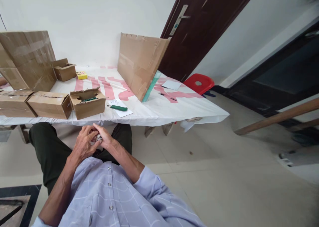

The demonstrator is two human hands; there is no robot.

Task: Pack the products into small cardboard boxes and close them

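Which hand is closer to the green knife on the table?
Right. The right hand is below the green knife, slightly left in view; the left hand is farther left.

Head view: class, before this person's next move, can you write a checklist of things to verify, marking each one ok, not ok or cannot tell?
1. Hands apart: not ok; the left hand and right hand are together near the lap.
2. Item between them identified: cannot tell; only part of a small pale object shows.
3. Cutter set down: ok; the green cutter lies on the table, partly over a white paper.
4. Cutter blade retracted: cannot tell; too small to judge.
5. Box beside the cutter open: ok; something green shows inside the open box.
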